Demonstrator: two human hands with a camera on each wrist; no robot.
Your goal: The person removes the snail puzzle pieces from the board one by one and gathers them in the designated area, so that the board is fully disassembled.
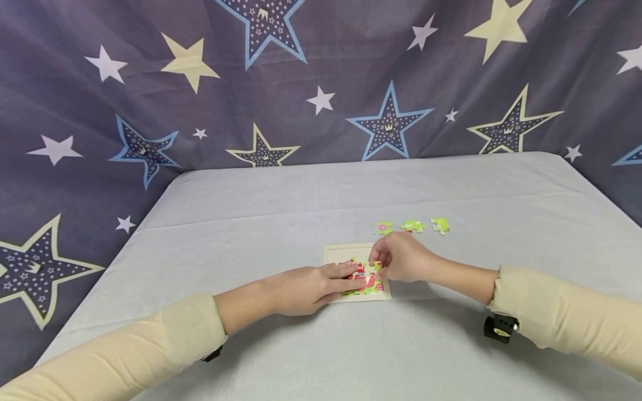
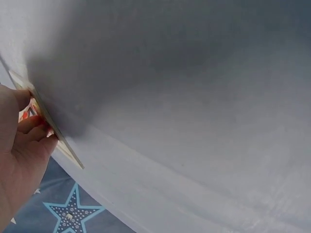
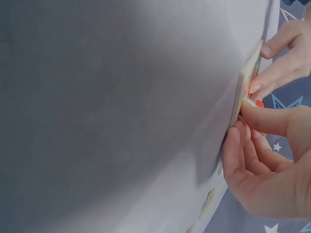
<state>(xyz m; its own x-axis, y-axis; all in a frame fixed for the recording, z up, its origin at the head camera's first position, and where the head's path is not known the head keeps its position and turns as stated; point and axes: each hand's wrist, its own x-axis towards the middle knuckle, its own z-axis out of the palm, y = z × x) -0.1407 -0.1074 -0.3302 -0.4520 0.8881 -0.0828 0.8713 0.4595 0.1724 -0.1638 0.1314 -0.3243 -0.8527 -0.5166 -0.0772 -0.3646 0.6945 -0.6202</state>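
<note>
Cream sleeves [image 1: 125,345] reach from lower left and lower right | pale tray [image 1: 348,247], just below frame centre, part-filled with red-and-green pieces [image 1: 372,284] | left hand [image 1: 303,287], fingers straight, rests across them | right hand [image 1: 407,257] pinches a piece [image 1: 376,267], tray's right side

Left fingers [image 1: 341,269] hide part of the puzzle [image 1: 372,284], right fingers [image 1: 378,249] cover the far-right corner of the tray [image 1: 363,298], and both sleeves [image 1: 557,312] are cut off.

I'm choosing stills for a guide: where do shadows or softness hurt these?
Head: soft shadows below the left hand and right hand; left wrist: broad dark shadow across the pale cloth; right wrist: cloth darkens leftward, loose puzzle pieces small and soft.
</note>
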